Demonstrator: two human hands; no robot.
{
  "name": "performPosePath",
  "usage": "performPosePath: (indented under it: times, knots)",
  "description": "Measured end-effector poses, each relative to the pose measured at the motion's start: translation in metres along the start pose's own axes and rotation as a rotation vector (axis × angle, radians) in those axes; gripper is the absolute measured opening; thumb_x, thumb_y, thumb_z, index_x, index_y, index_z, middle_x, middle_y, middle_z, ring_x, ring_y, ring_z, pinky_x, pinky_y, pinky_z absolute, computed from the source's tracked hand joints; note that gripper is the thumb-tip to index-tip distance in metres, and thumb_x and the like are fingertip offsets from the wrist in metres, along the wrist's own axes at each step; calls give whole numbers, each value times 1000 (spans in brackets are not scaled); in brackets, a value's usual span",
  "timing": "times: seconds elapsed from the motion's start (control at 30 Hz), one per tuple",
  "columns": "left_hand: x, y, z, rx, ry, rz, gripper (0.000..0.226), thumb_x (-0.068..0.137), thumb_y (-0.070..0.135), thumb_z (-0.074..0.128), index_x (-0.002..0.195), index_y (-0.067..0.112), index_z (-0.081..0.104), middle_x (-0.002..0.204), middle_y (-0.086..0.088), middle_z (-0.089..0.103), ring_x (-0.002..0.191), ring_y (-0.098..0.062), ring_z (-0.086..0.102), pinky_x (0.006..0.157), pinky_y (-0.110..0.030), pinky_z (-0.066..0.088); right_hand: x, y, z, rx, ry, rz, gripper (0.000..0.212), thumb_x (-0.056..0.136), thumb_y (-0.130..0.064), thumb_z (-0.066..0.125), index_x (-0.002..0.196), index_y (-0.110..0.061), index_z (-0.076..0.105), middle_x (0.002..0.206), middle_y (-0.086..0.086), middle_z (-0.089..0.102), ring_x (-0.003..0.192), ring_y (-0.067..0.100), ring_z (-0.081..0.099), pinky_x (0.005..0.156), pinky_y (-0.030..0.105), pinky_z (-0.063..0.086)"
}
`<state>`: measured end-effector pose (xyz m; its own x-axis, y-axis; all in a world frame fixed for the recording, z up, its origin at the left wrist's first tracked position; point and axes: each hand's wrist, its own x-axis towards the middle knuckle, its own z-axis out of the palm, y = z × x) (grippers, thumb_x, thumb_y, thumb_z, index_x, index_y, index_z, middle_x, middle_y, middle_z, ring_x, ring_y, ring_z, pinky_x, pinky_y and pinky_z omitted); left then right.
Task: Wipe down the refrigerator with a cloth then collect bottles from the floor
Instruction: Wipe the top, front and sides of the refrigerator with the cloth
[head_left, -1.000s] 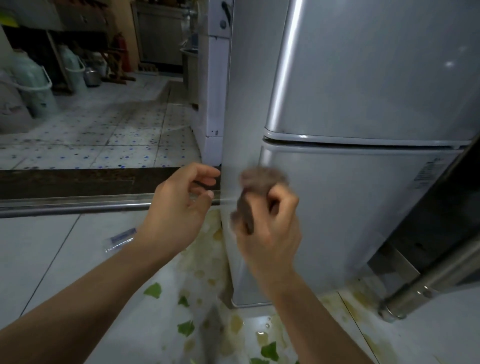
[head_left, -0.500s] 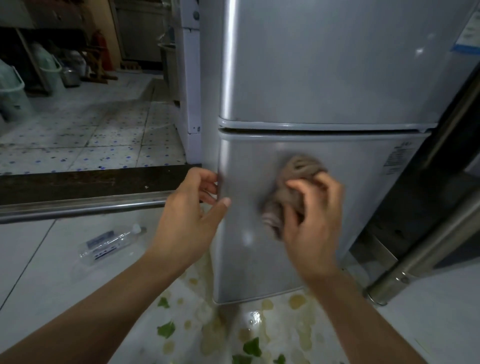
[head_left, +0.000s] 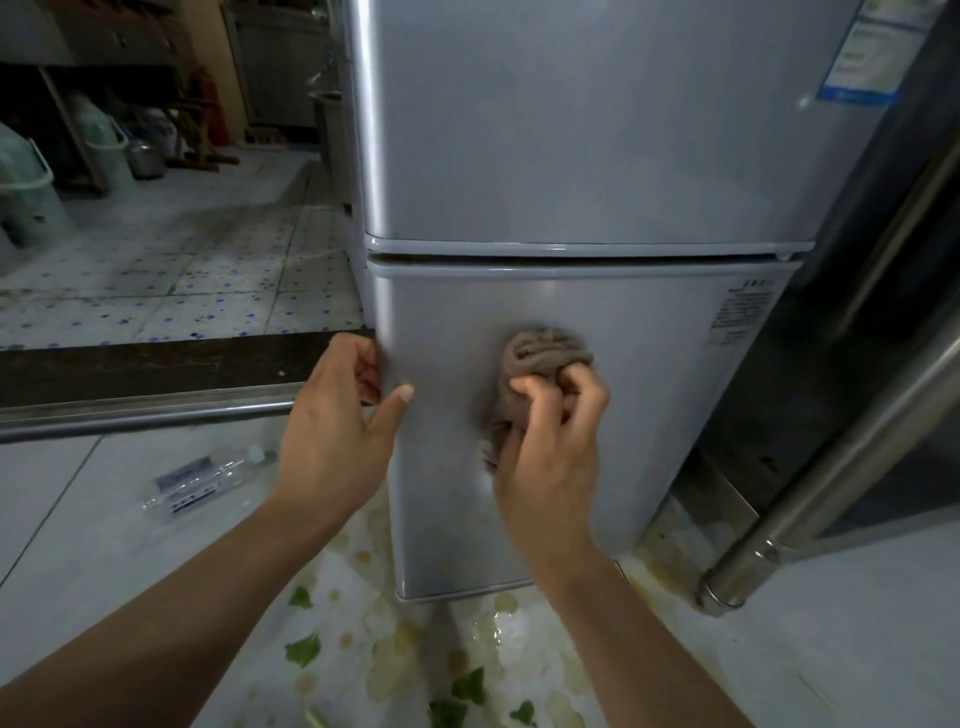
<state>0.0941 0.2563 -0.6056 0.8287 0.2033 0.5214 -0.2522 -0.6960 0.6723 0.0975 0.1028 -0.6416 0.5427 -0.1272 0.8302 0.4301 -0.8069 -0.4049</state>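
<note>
A silver two-door refrigerator (head_left: 597, 156) fills the middle of the view. My right hand (head_left: 550, 457) grips a crumpled brown cloth (head_left: 540, 358) and presses it against the lower door. My left hand (head_left: 337, 431) holds the left edge of that lower door, fingers curled round the side and thumb on the front. A clear plastic bottle (head_left: 200, 480) with a blue-and-white label lies on its side on the white floor, to the left of my left forearm.
A slanted steel pole (head_left: 810, 493) stands on the floor right of the fridge. A steel door rail (head_left: 145, 410) crosses the floor at left. Green leaves and yellowish wet stains (head_left: 395, 649) cover the floor below the fridge. Buckets (head_left: 31, 197) stand in the far room.
My right hand has carried the cloth from the fridge's left corner rightward onto the lower door's front. My left hand has taken hold of the door's left edge. The view swung left to face the fridge.
</note>
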Motion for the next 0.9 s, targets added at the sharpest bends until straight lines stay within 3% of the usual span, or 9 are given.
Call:
performPosePath:
  times: [0.1,0.2,0.27,0.37,0.43,0.53,0.6,0.77,0.9]
  knots:
    - [-1,1,0,-1,0,6,22,85,22,63,93,25,43,91,5,56,75,1,51,61,-15,36,17,47,-20,-19,75,133,31,75,3,47,104,1,57,124,25,42,111,40,51,96,37,44]
    - [-3,1,2,-16,10,10,21,86,20,61,96,23,42,95,0,58,77,-11,55,67,-25,39,41,95,-46,15,153,351,38,71,19,45,106,5,48,129,28,34,121,38,43,99,5,28]
    - [-5,2,4,-21,25,25,22,86,18,61,97,23,42,94,0,57,77,-14,56,65,-21,40,56,114,-58,17,141,391,41,75,19,49,112,4,44,133,26,30,124,34,42,97,-2,24]
    - [-8,-1,6,-50,47,22,21,86,19,60,99,25,44,88,8,56,78,0,57,59,-7,43,74,124,-63,37,210,430,47,79,12,55,123,-2,43,136,19,32,125,27,42,105,14,30]
    - [-13,-8,8,-44,23,17,21,87,21,58,102,26,45,92,7,57,84,-3,57,61,-13,46,77,125,-59,53,257,436,52,82,8,55,130,-7,40,138,16,34,127,24,41,105,17,30]
    - [-23,-19,13,21,-48,14,22,87,17,57,107,18,48,97,-1,58,89,-18,58,70,-35,51,65,132,-49,92,233,479,63,86,4,50,141,-19,31,138,12,36,125,25,43,104,29,38]
    - [-27,-23,17,43,-57,8,22,87,17,56,107,13,49,96,-3,58,88,-22,58,72,-37,50,49,141,-42,112,209,574,65,88,4,48,142,-25,29,134,13,38,119,26,46,98,27,40]
    - [-28,-23,19,15,-34,9,18,89,18,55,105,12,47,92,-3,57,81,-21,57,72,-39,50,-13,157,-20,58,41,808,58,90,6,41,143,-11,26,139,24,36,123,41,37,105,48,35]
    - [-29,-23,20,-1,-22,19,18,89,16,56,100,20,43,89,2,56,79,-18,55,68,-36,47,-8,154,-20,99,47,899,58,88,8,45,142,-4,28,141,25,33,129,42,34,110,49,31]
